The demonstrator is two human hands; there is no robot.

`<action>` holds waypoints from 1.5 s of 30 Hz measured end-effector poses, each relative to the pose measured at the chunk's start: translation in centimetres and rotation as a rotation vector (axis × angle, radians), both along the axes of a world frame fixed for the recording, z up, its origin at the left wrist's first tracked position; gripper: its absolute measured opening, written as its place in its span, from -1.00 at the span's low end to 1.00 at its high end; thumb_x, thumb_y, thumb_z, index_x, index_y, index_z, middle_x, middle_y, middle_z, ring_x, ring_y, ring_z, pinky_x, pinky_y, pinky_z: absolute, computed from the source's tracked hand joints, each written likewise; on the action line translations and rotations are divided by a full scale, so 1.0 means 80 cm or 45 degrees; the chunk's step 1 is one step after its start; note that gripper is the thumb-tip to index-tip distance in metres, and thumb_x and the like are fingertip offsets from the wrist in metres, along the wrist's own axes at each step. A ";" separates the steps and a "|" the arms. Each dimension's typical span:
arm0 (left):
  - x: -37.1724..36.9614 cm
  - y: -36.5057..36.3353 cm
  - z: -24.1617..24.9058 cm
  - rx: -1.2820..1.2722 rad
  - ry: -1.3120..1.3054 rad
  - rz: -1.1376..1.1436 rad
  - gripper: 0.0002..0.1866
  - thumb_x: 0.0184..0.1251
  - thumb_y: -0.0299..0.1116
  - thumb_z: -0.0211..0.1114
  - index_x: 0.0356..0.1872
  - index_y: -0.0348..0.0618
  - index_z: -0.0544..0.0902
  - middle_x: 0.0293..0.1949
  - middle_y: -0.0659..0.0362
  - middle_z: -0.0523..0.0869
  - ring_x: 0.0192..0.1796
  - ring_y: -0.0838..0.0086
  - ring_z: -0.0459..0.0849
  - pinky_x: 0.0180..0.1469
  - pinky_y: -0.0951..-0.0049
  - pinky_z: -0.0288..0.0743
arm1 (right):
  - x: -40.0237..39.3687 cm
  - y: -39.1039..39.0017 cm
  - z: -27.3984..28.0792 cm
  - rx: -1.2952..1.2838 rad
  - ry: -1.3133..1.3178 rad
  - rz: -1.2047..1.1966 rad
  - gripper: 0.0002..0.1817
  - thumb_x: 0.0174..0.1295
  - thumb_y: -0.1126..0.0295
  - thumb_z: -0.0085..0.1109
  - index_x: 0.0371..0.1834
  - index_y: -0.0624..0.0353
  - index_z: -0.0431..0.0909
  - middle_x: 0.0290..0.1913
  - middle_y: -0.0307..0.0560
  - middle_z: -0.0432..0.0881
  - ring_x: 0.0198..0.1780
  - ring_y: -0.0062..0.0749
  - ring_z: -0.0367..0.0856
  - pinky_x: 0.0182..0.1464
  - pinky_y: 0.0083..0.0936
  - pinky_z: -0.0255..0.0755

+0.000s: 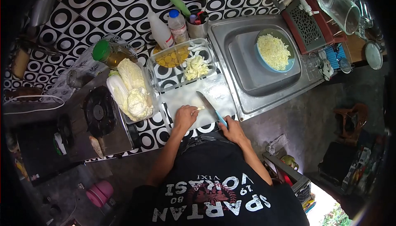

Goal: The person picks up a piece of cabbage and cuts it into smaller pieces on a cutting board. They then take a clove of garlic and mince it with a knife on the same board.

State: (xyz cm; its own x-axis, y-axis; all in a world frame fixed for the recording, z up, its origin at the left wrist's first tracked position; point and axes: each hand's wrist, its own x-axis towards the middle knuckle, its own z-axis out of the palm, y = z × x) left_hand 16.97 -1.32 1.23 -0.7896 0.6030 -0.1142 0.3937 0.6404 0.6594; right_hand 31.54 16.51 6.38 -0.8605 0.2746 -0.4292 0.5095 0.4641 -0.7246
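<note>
My left hand [187, 116] rests on the white cutting board [175, 98], its fingers pinched on a small pale vegetable piece [200, 108]. In my right hand [233, 129] is a kitchen knife [209, 103] with a light-blue handle. The blade slants up and left over the board, just right of the vegetable piece and apart from it. Behind the board stands a clear divided container [165, 86] with pale cut vegetable pieces [196, 67] in its right part. Left of the board, whole napa cabbages [131, 89] lie in a clear tray.
Right of the board is a steel sink [247, 84], where a blue bowl [284, 68] holds chopped pale cabbage [273, 52]. Bottles [178, 26] and a utensil holder [198, 30] stand behind. A gas stove [99, 110] and a green-lidded jar [108, 53] are to the left.
</note>
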 end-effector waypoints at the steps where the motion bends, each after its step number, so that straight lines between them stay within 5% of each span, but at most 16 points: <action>1: 0.001 -0.001 -0.001 0.016 0.002 0.010 -0.85 0.03 -0.34 0.32 -0.36 -0.11 0.71 -0.44 0.10 0.65 -0.27 0.17 0.59 -0.15 0.23 0.45 | 0.002 -0.002 -0.002 0.001 0.001 -0.002 -0.70 0.25 0.22 0.08 -0.21 0.28 0.41 -0.42 0.29 0.58 -0.27 0.23 0.56 -0.21 -0.08 0.39; 10: 0.002 0.005 0.015 0.225 -0.140 0.162 -0.89 0.01 -0.36 0.34 -0.41 -0.11 0.71 -0.41 0.10 0.63 -0.27 0.20 0.59 -0.20 0.31 0.45 | 0.025 -0.015 -0.010 -0.038 0.036 -0.121 -0.73 0.24 0.24 0.10 -0.25 0.27 0.41 -0.46 0.27 0.58 -0.28 0.28 0.54 -0.22 -0.05 0.38; 12: 0.000 0.011 0.027 0.297 -0.154 0.202 -0.88 0.02 -0.37 0.34 -0.40 -0.12 0.71 -0.39 0.10 0.63 -0.27 0.20 0.58 -0.21 0.31 0.44 | 0.031 -0.018 -0.012 -0.037 0.090 -0.141 -0.76 0.23 0.28 0.10 -0.26 0.26 0.42 -0.47 0.22 0.60 -0.31 0.21 0.58 -0.23 -0.09 0.41; 14: -0.001 0.016 0.040 0.334 0.318 0.263 -0.92 0.02 -0.44 0.35 -0.41 -0.14 0.71 -0.38 0.12 0.65 -0.30 0.24 0.58 -0.23 0.32 0.45 | 0.035 -0.022 -0.011 -0.051 0.132 -0.209 -0.77 0.23 0.30 0.10 -0.26 0.26 0.42 -0.47 0.19 0.60 -0.32 0.15 0.60 -0.25 -0.12 0.42; 16: 0.005 0.015 0.042 0.307 0.385 0.280 -0.91 0.03 -0.42 0.35 -0.41 -0.16 0.70 -0.35 0.12 0.64 -0.30 0.22 0.56 -0.22 0.29 0.43 | 0.040 -0.026 -0.010 -0.072 0.168 -0.276 -0.79 0.23 0.31 0.10 -0.27 0.26 0.43 -0.48 0.17 0.61 -0.34 0.10 0.62 -0.27 -0.16 0.43; 18: 0.016 0.007 0.026 0.136 0.373 0.017 -0.90 0.04 -0.37 0.35 -0.44 -0.16 0.69 -0.40 0.11 0.63 -0.31 0.20 0.55 -0.22 0.25 0.42 | 0.041 -0.024 -0.010 -0.021 0.233 -0.280 -0.76 0.27 0.29 0.10 -0.31 0.28 0.43 -0.53 0.03 0.64 -0.43 -0.19 0.68 -0.36 -0.38 0.48; 22: 0.048 -0.013 0.019 0.025 0.017 0.046 -0.83 0.01 -0.27 0.39 -0.48 -0.16 0.69 -0.47 0.10 0.63 -0.31 0.16 0.56 -0.20 0.27 0.42 | 0.048 -0.022 -0.020 0.058 0.210 -0.229 -0.77 0.27 0.29 0.10 -0.30 0.28 0.43 -0.53 0.03 0.64 -0.45 -0.19 0.68 -0.37 -0.38 0.48; 28: 0.016 -0.003 0.020 0.101 0.161 0.160 -0.74 0.01 -0.26 0.38 -0.25 -0.12 0.69 -0.26 0.13 0.59 -0.14 0.22 0.50 -0.04 0.29 0.41 | 0.052 -0.026 -0.029 0.062 0.114 -0.231 -0.76 0.27 0.28 0.10 -0.27 0.28 0.44 -0.54 0.04 0.63 -0.44 -0.18 0.67 -0.38 -0.36 0.46; 30: 0.000 0.004 0.016 0.028 0.183 0.070 -0.71 0.02 -0.27 0.37 -0.20 -0.11 0.69 -0.23 0.14 0.58 -0.11 0.23 0.48 0.01 0.31 0.38 | 0.050 -0.027 -0.023 -0.041 0.079 -0.310 -0.77 0.24 0.28 0.07 -0.26 0.25 0.44 -0.48 0.26 0.58 -0.35 0.23 0.56 -0.27 -0.10 0.40; 43: -0.010 0.019 -0.005 0.014 0.194 0.057 -0.89 0.02 -0.37 0.33 -0.39 -0.09 0.66 -0.36 0.17 0.61 -0.16 0.22 0.52 -0.10 0.25 0.37 | 0.060 -0.009 -0.038 0.191 0.064 -0.404 -0.76 0.22 0.25 0.08 -0.19 0.18 0.46 -0.46 0.28 0.59 -0.30 0.26 0.56 -0.22 -0.01 0.40; 45: -0.007 0.022 -0.005 0.046 0.258 0.076 -0.90 0.01 -0.38 0.34 -0.42 -0.10 0.66 -0.35 0.16 0.61 -0.19 0.21 0.52 -0.12 0.25 0.37 | 0.064 -0.010 -0.040 0.216 0.137 -0.241 -0.78 0.22 0.30 0.10 -0.22 0.25 0.48 -0.49 0.17 0.61 -0.37 0.11 0.62 -0.30 -0.20 0.45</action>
State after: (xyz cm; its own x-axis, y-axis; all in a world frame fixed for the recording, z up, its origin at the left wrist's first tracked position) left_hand 16.40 0.47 0.83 -0.8284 0.5556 0.0714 0.4829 0.6437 0.5937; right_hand 36.64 15.70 3.22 -0.8251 0.4951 -0.2721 0.5230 0.4872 -0.6994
